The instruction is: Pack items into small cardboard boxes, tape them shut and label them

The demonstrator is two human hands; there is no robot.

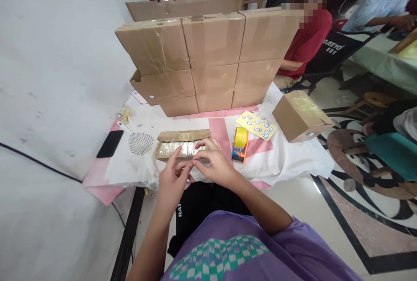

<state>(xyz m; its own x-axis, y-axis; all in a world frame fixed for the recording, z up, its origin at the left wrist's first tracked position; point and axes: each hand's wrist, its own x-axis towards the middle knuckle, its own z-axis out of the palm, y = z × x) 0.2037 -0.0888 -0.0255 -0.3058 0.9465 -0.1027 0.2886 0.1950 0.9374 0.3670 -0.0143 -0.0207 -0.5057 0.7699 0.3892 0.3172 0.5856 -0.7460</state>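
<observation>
My left hand (pixel 176 169) and my right hand (pixel 213 161) meet over the table's near edge, thumbs and forefingertips pinched together. Whatever lies between those fingertips is too small to make out. Just beyond them is a long, low cardboard box (pixel 169 148) with shiny tape across its top, partly covered by my fingers. To the right lies a tape dispenser (pixel 240 145), orange and blue with a yellow roll. Behind it rests a yellow sheet (pixel 256 123) bearing several small white stickers with dark outlines.
Stacked cardboard boxes (pixel 213 42) form a wall at the back. Another taped carton (pixel 299 118) sits at the right edge. A perforated white strainer (pixel 141 143) and black phone (pixel 110 143) lie left. Beyond the stack sits a person in a red shirt (pixel 301 46).
</observation>
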